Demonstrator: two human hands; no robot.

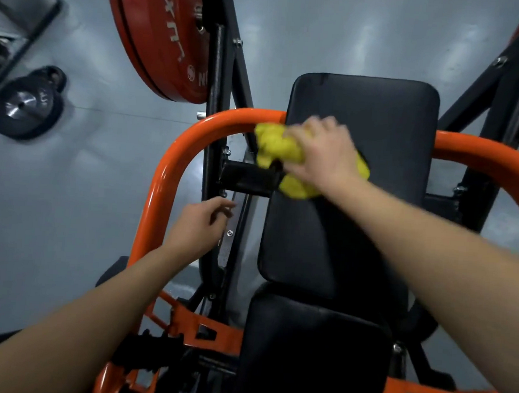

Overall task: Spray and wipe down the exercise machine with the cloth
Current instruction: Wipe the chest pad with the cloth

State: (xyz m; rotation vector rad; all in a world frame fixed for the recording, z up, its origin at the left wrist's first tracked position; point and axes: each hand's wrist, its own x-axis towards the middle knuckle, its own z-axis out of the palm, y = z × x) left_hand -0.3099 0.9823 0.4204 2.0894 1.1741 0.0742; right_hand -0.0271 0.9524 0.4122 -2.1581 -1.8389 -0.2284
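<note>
A crumpled yellow cloth (275, 145) lies on the left edge of the machine's black back pad (372, 109). My right hand (319, 153) grips the cloth and presses it against the pad. My left hand (199, 226) hovers over the black frame left of the pad, fingers loosely curled, holding nothing. An orange tubular bar (174, 159) arcs behind the pad. The black seat pad (311, 353) sits below. No spray bottle is in view.
A red weight plate (159, 36) hangs on the machine's upper left arm. Black plates and a kettlebell (28, 103) lie on the grey floor at left. Orange brackets (211, 334) and black frame posts flank the seat.
</note>
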